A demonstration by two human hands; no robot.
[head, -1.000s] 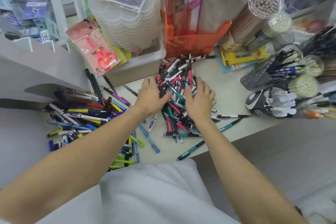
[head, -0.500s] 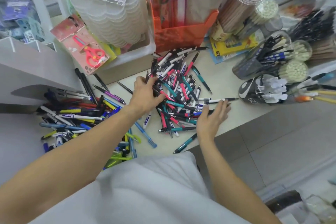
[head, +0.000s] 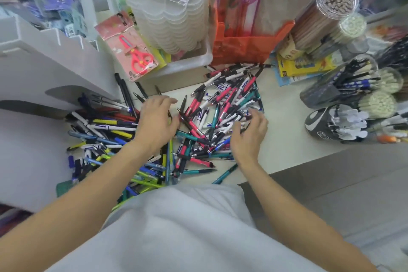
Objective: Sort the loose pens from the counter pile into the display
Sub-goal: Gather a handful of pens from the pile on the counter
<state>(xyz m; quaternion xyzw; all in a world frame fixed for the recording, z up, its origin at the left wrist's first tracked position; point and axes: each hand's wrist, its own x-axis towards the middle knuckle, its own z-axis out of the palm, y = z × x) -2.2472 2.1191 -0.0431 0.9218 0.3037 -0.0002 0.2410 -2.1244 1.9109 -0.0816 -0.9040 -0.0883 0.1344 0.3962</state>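
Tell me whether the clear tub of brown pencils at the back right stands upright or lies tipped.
Tipped. The clear tub of pencils leans back toward the counter's rear, its round mouth of pencil ends facing the camera.

A pale desk (head: pixel 284 117) runs along a crowded shop corner under soft, even light. Grey floor tiles (head: pixel 344 185) show beyond its edge to the right, and a white shelf unit (head: pixel 50 73) stands at the left.

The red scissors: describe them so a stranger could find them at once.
Start at the orange bin at the counter's back, then go left past the stack of clear plastic cases. Leaning there is a pink card holding the red scissors, the only scissors among all the pens.
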